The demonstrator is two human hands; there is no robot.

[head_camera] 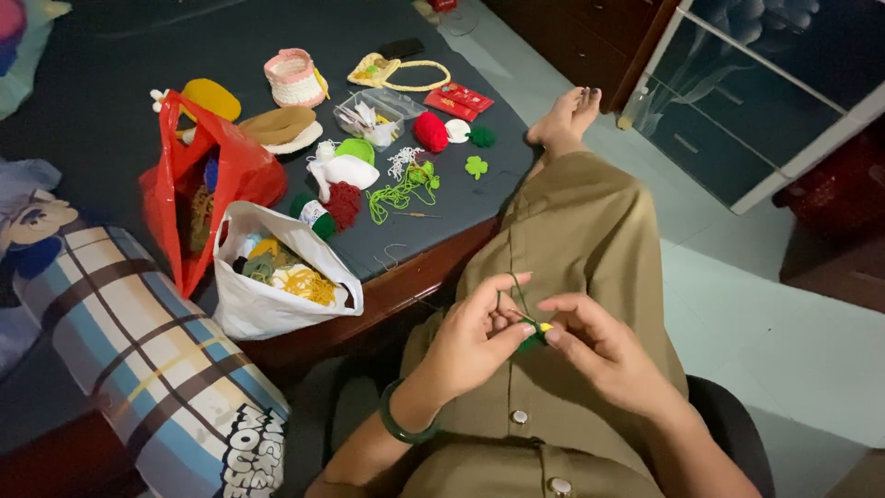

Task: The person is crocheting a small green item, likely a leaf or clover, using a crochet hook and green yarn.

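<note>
Green crochet piece (532,339) sits over the lap, pinched between both hands. Left hand (475,341) fingers clamp it, yarn (513,293) looped over one; right hand (599,350) grips it at the yellow hook tip. I judge the loop could slip if tension slackens.

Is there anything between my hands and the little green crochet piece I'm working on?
Nothing visible. The left hand and right hand both pinch the small green crochet piece directly over the lap, with green yarn looped over a left finger. The bags and yarn lie apart on the table.
</note>
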